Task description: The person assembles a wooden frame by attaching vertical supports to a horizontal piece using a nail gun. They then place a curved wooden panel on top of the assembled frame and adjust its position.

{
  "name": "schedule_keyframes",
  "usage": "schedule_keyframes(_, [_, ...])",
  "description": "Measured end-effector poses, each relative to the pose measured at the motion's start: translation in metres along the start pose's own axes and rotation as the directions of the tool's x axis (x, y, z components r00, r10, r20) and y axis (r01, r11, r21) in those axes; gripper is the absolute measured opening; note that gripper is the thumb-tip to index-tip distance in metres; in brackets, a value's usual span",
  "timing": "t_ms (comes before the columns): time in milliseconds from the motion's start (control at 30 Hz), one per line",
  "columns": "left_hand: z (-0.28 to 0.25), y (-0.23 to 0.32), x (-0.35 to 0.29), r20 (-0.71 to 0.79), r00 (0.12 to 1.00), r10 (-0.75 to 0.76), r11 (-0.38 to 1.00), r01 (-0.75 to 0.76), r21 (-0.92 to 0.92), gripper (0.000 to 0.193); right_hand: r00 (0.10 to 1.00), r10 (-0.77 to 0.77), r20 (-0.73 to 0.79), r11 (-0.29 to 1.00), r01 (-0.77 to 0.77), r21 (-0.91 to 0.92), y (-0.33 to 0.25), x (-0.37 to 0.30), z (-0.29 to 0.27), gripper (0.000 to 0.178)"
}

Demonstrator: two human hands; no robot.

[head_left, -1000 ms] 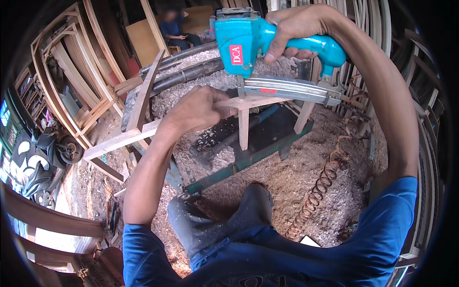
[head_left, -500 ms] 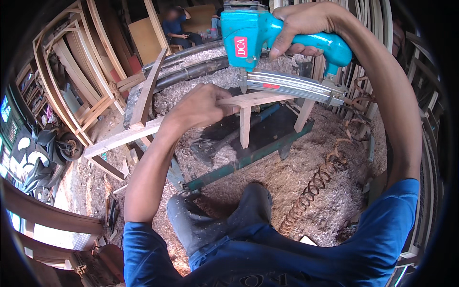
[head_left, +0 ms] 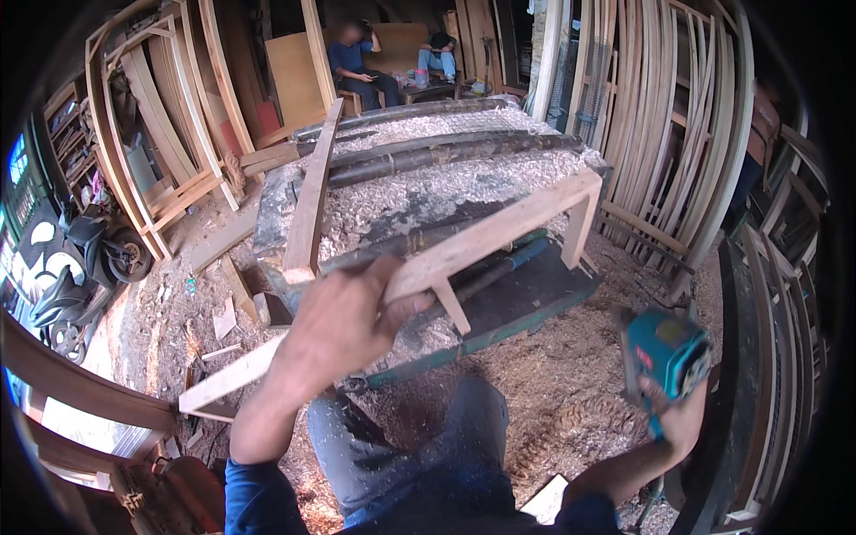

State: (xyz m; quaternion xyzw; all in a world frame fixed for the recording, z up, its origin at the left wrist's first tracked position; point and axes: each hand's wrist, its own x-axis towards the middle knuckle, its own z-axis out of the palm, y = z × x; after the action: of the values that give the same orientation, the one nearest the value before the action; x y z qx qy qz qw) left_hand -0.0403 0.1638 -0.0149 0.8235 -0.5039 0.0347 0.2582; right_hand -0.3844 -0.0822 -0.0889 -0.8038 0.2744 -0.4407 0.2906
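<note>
My left hand is closed round the long rail of a pale wooden frame. Short crosspieces stick out from that rail, one near my fingers and one at its far right end. The frame lies slantwise above a dark, green-edged bench; whether it touches the bench I cannot tell. Down at the right, away from the wood, my right hand grips a teal nail gun by its handle. Motion smears the gun and its nose. My left forearm hides part of the rail.
A loose board slants across the shavings-covered worktop, near dark pipes. Leaning timber lines the right, and wooden frames stand left by a motorbike. Two people sit at the back; another person is at right.
My right hand has swung the nail gun from above the frame down to the lower right. The frame has tilted, its right end rising away from me, and my left hand has come nearer.
</note>
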Motion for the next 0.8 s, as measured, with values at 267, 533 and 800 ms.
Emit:
schedule_keyframes(267, [0.014,-0.028,-0.054,0.155,0.984,0.086,0.994,-0.095,0.054,0.049,0.698,0.683,0.217,0.711,-0.565,-0.419,0.051,-0.056,0.065,0.042])
schedule_keyframes(533, [-0.068,-0.010,-0.075,0.455,0.875,0.163,0.968,-0.053,-0.245,0.045,0.579,0.795,0.183,0.575,-0.621,-0.533,0.033,-0.054,0.071,0.052])
schedule_keyframes(800, [-0.279,0.039,-0.065,0.526,0.838,-0.145,0.950,0.267,-0.163,0.038,0.550,0.788,0.276,0.606,-0.618,-0.501,-0.077,-0.011,0.056,0.047])
